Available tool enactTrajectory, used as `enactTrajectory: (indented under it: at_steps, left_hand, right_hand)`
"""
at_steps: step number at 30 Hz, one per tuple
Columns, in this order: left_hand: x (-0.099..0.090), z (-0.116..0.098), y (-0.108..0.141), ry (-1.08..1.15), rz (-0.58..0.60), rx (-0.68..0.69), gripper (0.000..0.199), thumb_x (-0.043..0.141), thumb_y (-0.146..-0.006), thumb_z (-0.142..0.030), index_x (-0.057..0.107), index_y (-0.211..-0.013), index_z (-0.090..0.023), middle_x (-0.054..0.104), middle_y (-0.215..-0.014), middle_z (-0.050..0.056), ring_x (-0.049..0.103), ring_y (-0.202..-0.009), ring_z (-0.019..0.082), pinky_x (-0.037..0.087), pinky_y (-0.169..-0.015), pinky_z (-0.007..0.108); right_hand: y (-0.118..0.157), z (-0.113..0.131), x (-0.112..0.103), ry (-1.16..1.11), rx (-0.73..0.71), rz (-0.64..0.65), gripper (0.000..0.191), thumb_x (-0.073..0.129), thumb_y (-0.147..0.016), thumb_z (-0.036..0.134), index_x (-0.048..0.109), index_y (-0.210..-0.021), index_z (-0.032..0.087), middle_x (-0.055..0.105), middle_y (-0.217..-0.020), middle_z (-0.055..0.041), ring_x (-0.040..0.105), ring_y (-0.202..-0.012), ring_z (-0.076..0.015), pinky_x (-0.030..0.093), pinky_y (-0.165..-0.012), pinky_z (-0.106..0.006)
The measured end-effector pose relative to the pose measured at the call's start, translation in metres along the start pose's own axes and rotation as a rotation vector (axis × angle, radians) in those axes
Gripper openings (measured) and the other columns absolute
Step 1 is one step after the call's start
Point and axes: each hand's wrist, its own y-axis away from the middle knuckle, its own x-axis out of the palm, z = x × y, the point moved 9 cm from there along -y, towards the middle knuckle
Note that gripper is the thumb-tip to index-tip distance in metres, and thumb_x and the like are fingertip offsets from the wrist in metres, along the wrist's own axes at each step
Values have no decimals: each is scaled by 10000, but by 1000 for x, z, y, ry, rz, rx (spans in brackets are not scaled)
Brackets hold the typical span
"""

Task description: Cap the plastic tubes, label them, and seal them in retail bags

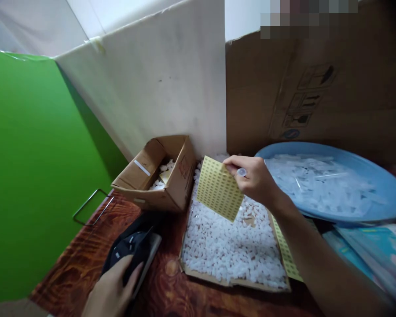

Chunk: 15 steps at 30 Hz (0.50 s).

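Note:
A yellow sheet covered in rows of small dark marks is pinched in my right hand, above a shallow cardboard tray full of small white pieces. A small clear round-ended plastic item shows at the fingers of the same hand. At the lower left, my left hand is closed on a black cloth-like item, which lies over a flat grey-edged object on the wooden table. More yellow sheet shows beside the tray, partly behind my right forearm.
An open cardboard box with white pieces inside stands behind the tray. To the right is a blue basin of clear plastic pieces, with blue packets below it. Cardboard walls rise behind; a metal wire loop is at the left.

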Motion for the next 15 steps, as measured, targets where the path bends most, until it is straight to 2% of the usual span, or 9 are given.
enactTrajectory:
  at_steps: [4,7,9,11,15]
  left_hand:
    - [27,-53,18,1,-44,300,266,486,-1001,-356,726,-1094,-285,776,-1114,22,753,-939,192,579,-801,258]
    - [43,-75,29,-148,-127,492,234,537,-973,-270,745,-1080,-293,762,-1151,35,725,-1011,216,545,-842,316]
    - [49,-74,33,-237,-212,524,237,599,-939,-300,745,-1125,-285,740,-1237,62,682,-1130,265,505,-931,386]
    - [53,-61,35,-293,-255,470,346,635,-907,-356,717,-1227,-254,691,-1342,94,619,-1237,310,458,-1010,443]
    - [61,-33,38,-352,-210,310,531,577,-876,-268,621,-1399,-190,625,-1427,132,541,-1322,336,391,-1101,499]
  right_hand:
    - [2,-3,5,16,6,16,249,522,-787,27,703,-861,181,737,-828,-27,665,-737,-185,439,-662,-292]
    - [3,-5,7,24,12,19,255,522,-789,26,707,-874,180,748,-856,-33,678,-760,-192,452,-676,-297]
    - [3,-6,7,25,17,21,263,521,-789,24,710,-884,179,750,-861,-31,681,-766,-191,458,-685,-299]
    - [3,-8,6,25,23,20,263,522,-794,27,715,-889,179,751,-859,-27,681,-764,-187,463,-690,-299]
    - [3,-11,5,25,45,23,247,527,-812,46,722,-888,177,757,-868,-29,689,-774,-188,471,-697,-300]
